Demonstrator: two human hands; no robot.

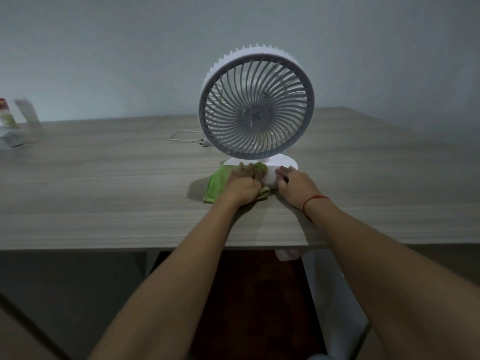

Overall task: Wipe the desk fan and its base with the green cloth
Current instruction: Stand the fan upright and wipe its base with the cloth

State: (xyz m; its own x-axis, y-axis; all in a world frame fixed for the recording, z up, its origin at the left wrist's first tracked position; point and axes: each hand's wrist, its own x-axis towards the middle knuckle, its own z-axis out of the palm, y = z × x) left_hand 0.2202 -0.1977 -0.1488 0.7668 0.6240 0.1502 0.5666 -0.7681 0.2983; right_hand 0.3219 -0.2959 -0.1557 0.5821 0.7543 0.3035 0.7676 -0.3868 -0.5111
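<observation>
A white desk fan (256, 105) with a round grey grille stands upright on the wooden desk (104, 193). Its white oval base (270, 175) sits in front of me. The green cloth (215, 184) lies over the left part of the base and spills onto the desk. My left hand (242, 184) presses flat on the cloth against the base. My right hand (294, 187) rests on the right side of the base, fingers curved around its edge. A red string circles my right wrist.
The fan's white cable and plug (202, 142) lie on the desk behind and left of the fan. A few blurred items, a bottle and a box (10, 123), stand at the far left. The desk's front edge runs beneath my forearms.
</observation>
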